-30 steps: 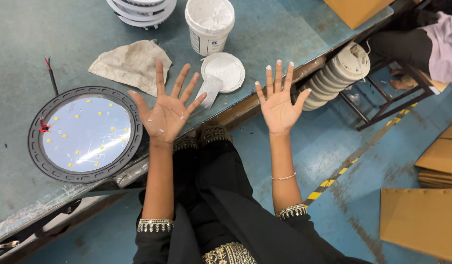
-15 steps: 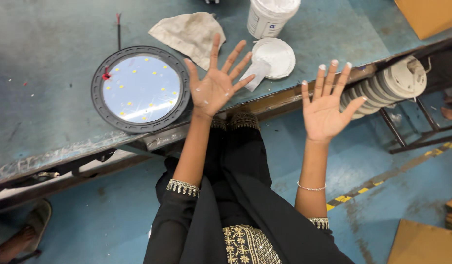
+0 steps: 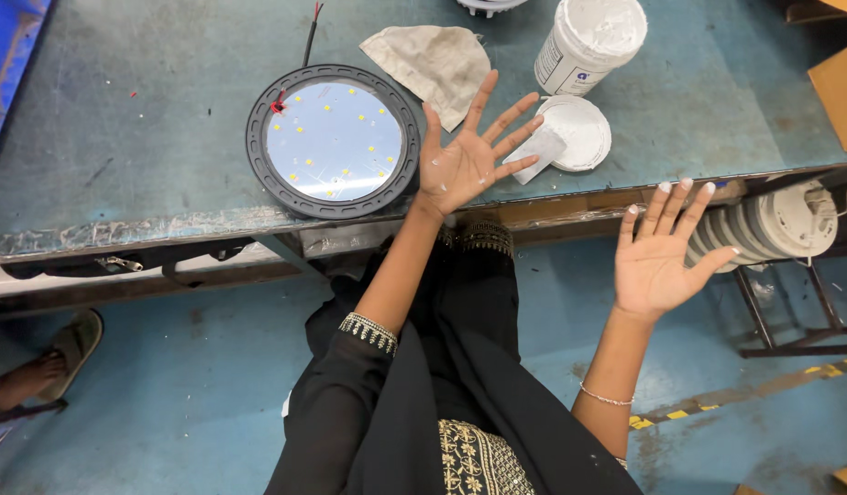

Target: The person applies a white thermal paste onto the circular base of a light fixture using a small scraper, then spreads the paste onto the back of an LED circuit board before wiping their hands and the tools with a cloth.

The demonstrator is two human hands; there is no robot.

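Round LED light panel (image 3: 333, 140) lies flat on the table (image 3: 148, 119), just left of the left hand (image 3: 460, 165), the nearer one. Left grip fully spread, palm up, nothing held. Right hand (image 3: 660, 261) likewise spread and empty, off the table edge, over the blue floor (image 3: 194, 394). Rag (image 3: 433, 60) and lid (image 3: 575, 133) sit nearby.

I see both arms stretched forward, palms facing up toward the camera. My left hand (image 3: 465, 156) is held high with its fingers spread wide, holding nothing. My right hand (image 3: 660, 258) sits lower and farther right, fingers splayed, equally empty.
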